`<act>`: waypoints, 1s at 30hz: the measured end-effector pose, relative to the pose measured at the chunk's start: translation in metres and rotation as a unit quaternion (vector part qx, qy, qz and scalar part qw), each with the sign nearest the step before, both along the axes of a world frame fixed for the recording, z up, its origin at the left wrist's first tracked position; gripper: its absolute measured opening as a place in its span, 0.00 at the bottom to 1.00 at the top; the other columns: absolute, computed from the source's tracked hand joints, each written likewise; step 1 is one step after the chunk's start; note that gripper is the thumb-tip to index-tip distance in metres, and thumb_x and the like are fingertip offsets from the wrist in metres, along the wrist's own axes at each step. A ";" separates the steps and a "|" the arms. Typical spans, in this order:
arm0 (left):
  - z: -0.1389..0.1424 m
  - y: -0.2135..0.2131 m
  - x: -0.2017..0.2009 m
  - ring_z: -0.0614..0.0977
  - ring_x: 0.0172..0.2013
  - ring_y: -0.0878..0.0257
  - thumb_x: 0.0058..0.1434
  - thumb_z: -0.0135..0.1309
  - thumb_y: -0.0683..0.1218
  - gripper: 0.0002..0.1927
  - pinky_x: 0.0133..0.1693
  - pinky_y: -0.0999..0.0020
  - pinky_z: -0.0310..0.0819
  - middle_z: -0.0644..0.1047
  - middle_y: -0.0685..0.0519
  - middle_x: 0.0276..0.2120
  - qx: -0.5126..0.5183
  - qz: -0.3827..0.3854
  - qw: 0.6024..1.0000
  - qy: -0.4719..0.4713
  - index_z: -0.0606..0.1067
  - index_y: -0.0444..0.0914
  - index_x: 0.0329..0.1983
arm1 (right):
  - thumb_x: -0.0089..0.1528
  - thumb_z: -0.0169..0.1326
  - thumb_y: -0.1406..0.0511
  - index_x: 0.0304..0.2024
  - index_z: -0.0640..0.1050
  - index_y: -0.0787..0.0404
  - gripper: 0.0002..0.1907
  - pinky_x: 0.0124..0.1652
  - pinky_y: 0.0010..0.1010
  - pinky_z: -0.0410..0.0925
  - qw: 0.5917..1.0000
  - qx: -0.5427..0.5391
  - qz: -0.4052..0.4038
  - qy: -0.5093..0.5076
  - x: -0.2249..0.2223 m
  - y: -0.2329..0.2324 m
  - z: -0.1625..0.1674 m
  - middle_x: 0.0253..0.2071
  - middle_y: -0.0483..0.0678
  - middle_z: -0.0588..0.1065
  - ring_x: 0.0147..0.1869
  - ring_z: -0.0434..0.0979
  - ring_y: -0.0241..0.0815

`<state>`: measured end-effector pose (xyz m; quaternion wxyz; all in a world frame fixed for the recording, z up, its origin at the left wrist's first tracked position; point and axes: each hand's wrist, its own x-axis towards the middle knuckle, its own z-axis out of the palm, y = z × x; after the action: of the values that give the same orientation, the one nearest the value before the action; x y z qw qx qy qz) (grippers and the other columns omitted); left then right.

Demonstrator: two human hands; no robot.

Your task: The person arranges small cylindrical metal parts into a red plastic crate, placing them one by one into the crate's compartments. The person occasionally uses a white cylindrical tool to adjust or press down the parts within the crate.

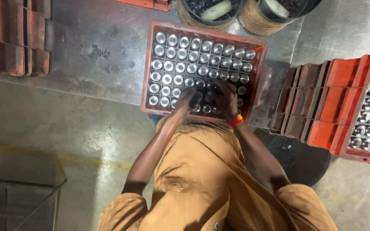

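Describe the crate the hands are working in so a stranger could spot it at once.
On the grey metal table, straight ahead of the person, sits an orange plastic crate with both hands inside its near edge. Unlike the orange crates stacked at the right, it lies alone, with rows of shiny metal cylinders.

Both arms stretched forward, left hand (185,99) and right hand (225,96) close together, fingers curled downward.
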<state>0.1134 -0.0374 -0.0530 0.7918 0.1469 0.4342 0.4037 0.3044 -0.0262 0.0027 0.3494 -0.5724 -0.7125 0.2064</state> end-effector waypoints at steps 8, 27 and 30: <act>-0.003 -0.005 0.018 0.73 0.19 0.64 0.73 0.45 0.50 0.15 0.19 0.70 0.64 0.74 0.53 0.24 0.007 -0.056 0.996 0.073 0.72 0.34 0.50 | 0.68 0.59 0.67 0.54 0.80 0.65 0.13 0.49 0.31 0.73 0.924 -0.233 -0.045 0.300 0.008 -0.038 -0.029 0.48 0.50 0.81 0.49 0.79 0.40; -0.008 -0.005 0.008 0.79 0.30 0.73 0.76 0.48 0.49 0.23 0.29 0.77 0.73 0.80 0.57 0.37 0.103 -0.081 0.979 0.156 0.72 0.37 0.70 | 0.60 0.60 0.69 0.56 0.78 0.63 0.21 0.45 0.35 0.74 0.991 -0.093 0.001 0.095 0.015 -0.029 -0.009 0.47 0.56 0.79 0.47 0.82 0.46; 0.009 -0.004 0.022 0.76 0.21 0.70 0.70 0.48 0.54 0.29 0.19 0.74 0.67 0.78 0.55 0.29 0.116 -0.197 0.964 0.136 0.63 0.41 0.72 | 0.64 0.59 0.65 0.60 0.77 0.60 0.21 0.44 0.26 0.74 0.873 -0.321 0.067 0.360 0.027 -0.035 -0.022 0.45 0.50 0.80 0.44 0.79 0.35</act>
<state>0.1353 -0.0413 -0.0436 0.7670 0.3738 0.4501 0.2635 0.3314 -0.0615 -0.0192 0.3642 -0.4901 -0.4683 0.6386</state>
